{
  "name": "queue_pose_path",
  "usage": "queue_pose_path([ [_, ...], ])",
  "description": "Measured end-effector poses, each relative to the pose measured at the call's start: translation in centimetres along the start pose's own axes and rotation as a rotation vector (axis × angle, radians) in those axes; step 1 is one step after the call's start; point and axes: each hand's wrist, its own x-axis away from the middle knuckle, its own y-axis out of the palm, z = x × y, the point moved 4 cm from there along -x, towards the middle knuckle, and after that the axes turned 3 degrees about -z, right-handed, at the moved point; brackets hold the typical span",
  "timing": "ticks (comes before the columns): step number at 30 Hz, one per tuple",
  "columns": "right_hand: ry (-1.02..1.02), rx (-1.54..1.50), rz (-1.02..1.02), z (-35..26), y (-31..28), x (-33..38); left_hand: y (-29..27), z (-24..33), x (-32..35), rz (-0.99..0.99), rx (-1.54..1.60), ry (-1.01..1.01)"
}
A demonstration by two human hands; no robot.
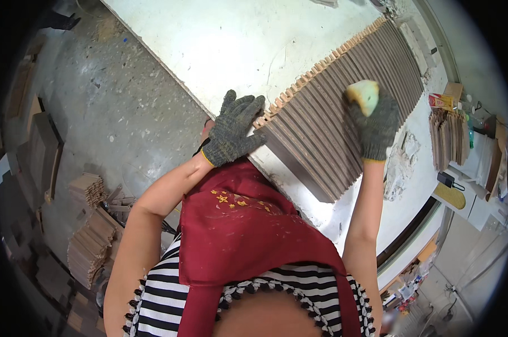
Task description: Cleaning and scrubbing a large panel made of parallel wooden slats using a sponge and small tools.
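A row of narrow brown wooden strips, packed side by side with pale notched ends on the far left side, lies on the white worktable. My left hand, in a dark grey knit glove, rests by the row's near left corner. Its fingers are spread, the thumb against the end strip, and nothing is held. In the same kind of glove, my right hand grips a pale yellow-white sponge over the right part of the strips. That hand is slightly blurred, and whether the sponge touches the wood I cannot tell.
Worktable edge runs diagonally past my left hand. Stacked wooden pieces stand on the floor at left. Another bundle of strips is at right, near a yellow pad and bottles. My red apron touches the table edge.
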Motion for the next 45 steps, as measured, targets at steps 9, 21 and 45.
queue_pose_path([
  [9,-0.446,-0.466,-0.213,-8.2,3.4,2.4,-1.1,0.1,-3.7,-0.152,0.021,0.163],
  [21,-0.518,-0.602,-0.155,-8.2,1.9,3.4,-0.6,-0.2,-3.7,-0.181,-0.086,0.188],
  [45,0.384,0.087,-0.041,14.5,-1.6,2.9,-0.5,0.4,-7.3,-0.375,-0.021,0.347],
])
